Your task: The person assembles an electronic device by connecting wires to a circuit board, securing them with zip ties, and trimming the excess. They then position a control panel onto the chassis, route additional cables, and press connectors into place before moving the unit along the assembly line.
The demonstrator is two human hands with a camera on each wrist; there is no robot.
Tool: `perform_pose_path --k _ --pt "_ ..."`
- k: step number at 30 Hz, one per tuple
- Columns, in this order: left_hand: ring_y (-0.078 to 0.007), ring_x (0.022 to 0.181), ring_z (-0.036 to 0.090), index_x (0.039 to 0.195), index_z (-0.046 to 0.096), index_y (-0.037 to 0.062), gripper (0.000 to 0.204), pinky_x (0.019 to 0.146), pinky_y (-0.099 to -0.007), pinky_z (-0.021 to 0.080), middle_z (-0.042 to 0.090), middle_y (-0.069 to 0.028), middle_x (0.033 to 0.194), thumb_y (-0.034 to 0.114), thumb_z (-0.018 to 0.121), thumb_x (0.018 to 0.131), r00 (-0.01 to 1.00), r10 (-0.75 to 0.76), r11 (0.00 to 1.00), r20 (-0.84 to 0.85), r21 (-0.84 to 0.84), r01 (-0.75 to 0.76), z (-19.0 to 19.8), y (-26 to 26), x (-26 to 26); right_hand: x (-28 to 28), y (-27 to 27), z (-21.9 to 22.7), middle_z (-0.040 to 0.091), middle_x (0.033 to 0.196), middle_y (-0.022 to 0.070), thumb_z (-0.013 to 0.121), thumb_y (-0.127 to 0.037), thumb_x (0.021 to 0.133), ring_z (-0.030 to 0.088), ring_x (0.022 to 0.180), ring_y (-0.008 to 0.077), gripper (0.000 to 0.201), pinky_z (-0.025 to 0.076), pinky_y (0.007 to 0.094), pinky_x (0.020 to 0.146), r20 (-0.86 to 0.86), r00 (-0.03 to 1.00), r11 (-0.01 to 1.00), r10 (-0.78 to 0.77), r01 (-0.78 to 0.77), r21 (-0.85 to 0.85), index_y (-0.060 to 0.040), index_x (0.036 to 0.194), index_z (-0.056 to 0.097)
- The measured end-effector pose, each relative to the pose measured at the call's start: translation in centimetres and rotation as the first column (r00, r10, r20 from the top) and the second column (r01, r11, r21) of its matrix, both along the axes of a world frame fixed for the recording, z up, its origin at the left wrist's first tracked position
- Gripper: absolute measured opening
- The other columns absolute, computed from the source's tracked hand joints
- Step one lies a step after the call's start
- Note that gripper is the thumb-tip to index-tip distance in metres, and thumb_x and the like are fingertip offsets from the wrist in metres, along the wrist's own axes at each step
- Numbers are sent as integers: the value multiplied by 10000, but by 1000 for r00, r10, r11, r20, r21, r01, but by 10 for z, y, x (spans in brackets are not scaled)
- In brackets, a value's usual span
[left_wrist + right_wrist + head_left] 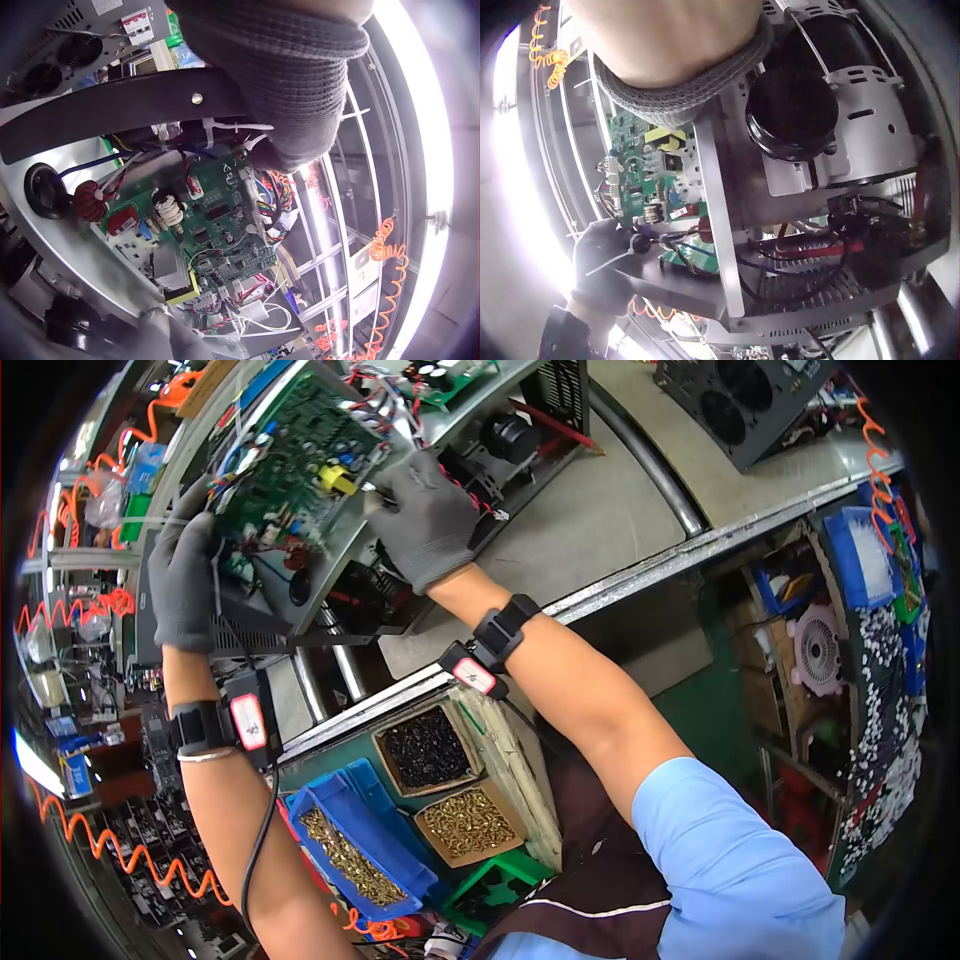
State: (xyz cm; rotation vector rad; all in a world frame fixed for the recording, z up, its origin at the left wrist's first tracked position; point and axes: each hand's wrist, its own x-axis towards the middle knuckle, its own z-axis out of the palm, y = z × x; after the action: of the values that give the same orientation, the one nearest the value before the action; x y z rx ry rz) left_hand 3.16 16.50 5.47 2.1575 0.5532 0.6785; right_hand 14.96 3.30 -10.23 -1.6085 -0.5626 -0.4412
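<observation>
An opened metal machine housing [240, 615] holds a green circuit board [300, 445] with a yellow-wrapped transformer [337, 480]. My gloved left hand [185, 580] is at the board's left edge, its fingers bent round a bundle of wires [656, 238] with a white cable tie sticking out. My gloved right hand [425, 520] grips the upright metal divider [718, 217] beside the transformer; its fingertips [155, 319] show at the divider's top edge in the left wrist view. A black-capped motor [791, 112] sits on the other side of the divider. The right palm is hidden.
Below the bench edge stand a blue bin [360, 840] of brass-coloured parts, a box of black screws [425, 750] and a box of brass-coloured fasteners [470, 825]. Another housing with fans [740, 405] stands back right. Orange coiled hoses [110, 840] hang at the left.
</observation>
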Motion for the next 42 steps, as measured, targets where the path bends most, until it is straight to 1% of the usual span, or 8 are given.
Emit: perform_pose_path --k 5,15,17,21,23,27,29,42 --pt "-92 920 501 1173 502 -5 352 809 -214 390 547 -63 1088 90 448 839 993 105 994 -45 41 -103 4 -6 0 6 9 0 512 758 36 659 -160 608 548 585 239 115 436 359 529 12 996 995 -89 90 -33 -123 634 554" --pt "-92 819 521 1151 525 17 336 743 -218 411 572 -51 993 126 488 835 982 186 980 -33 81 -183 4 7 -5 8 15 -1 523 793 60 650 -162 605 556 587 255 95 447 371 538 -24 998 997 -65 64 -36 -115 638 575" --pt "-90 821 521 1150 524 15 337 740 -216 416 569 -52 996 124 489 833 983 183 983 -16 -8 -183 4 9 -5 9 19 -1 528 799 58 655 -164 606 560 589 256 97 451 374 541 -114 993 999 -33 34 6 -111 635 578" --pt "-89 823 521 1133 532 8 327 734 -212 418 570 -51 976 121 493 828 991 131 991 7 -23 -130 3 6 -3 10 17 -1 543 833 53 659 -161 604 572 610 258 94 460 372 550 -60 998 999 -36 35 -27 -111 628 583" --pt "-89 822 521 1131 534 7 328 734 -213 419 573 -51 969 124 495 827 992 128 991 -10 27 -128 4 9 -5 11 18 -1 559 855 51 662 -155 599 583 633 259 87 470 366 564 -145 989 1000 16 -19 -19 -117 622 588" --pt "-91 815 522 1121 541 -1 328 733 -215 421 580 -51 950 134 500 825 990 141 990 -14 25 -140 3 7 -4 11 13 3 571 864 51 664 -151 592 589 643 256 84 475 360 571 -57 998 998 -36 34 -49 -123 616 588" --pt "-91 815 523 1117 542 -3 327 732 -215 421 580 -48 950 136 500 825 990 138 990 -13 43 -138 2 11 -5 12 15 0 572 840 51 665 -151 589 588 638 251 86 475 358 573 -30 999 996 -18 20 84 -122 611 587" --pt "-85 779 518 1121 541 8 317 717 -212 423 577 -37 931 129 507 831 990 143 990 7 -4 -143 1 9 -5 10 19 -3 538 768 47 666 -157 606 574 616 241 74 460 360 553 -3 1000 997 -20 20 77 -125 618 601"
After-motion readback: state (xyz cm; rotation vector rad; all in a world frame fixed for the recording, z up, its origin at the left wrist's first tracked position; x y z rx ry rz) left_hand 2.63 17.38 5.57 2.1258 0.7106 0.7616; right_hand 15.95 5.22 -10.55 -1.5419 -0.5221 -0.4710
